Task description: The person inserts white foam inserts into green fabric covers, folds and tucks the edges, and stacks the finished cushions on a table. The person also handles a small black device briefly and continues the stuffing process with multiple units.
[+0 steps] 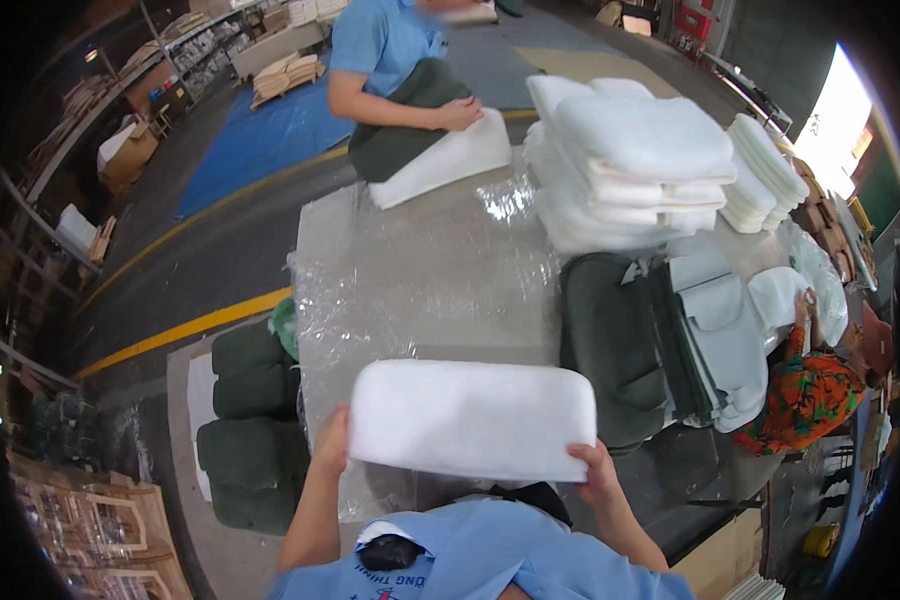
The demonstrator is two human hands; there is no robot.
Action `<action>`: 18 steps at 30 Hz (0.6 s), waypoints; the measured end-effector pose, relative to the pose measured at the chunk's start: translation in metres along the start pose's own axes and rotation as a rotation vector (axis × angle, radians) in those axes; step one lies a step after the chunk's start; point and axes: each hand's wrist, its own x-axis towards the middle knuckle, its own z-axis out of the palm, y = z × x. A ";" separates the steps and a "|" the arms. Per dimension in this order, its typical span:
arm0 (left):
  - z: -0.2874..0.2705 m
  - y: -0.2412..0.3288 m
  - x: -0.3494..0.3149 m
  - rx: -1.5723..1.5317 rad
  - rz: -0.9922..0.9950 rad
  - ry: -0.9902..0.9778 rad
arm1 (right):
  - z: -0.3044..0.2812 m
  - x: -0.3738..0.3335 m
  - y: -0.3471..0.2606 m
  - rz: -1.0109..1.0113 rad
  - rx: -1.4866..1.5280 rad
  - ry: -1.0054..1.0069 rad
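Observation:
A white foam cushion pad (475, 415), rectangular with rounded corners, is held level in front of me over the near edge of the table. My left hand (336, 440) grips its left end, the fingers mostly hidden behind it. At the lower right corner my right hand (592, 470) is closed on the pad, fingers curled over the edge. Beneath and beyond the pad lies the plastic-covered table (420, 270). To the right of it rests a pile of dark green cushion covers (610, 340), with grey covers (715, 330) beside them.
White foam pads (635, 140) are stacked at the far right, with thinner pads (760, 175) beside them. Across the table a co-worker (390, 80) handles a dark green cover (410, 115) and a white pad (450, 160). Finished-looking green cushions (250, 430) lie low at left. Another person (800, 400) sits at right.

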 end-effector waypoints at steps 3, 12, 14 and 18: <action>-0.085 0.045 -0.041 -0.013 0.041 0.211 | 0.031 0.054 0.079 0.160 0.046 -0.054; -0.077 -0.033 -0.026 0.039 -0.073 0.372 | 0.002 0.099 0.060 0.485 -0.550 0.052; -0.088 -0.024 -0.025 0.094 -0.112 0.371 | 0.007 0.093 0.048 0.344 -0.702 0.167; -0.093 -0.019 -0.014 0.203 -0.062 0.399 | 0.014 0.085 0.055 0.065 -0.671 0.331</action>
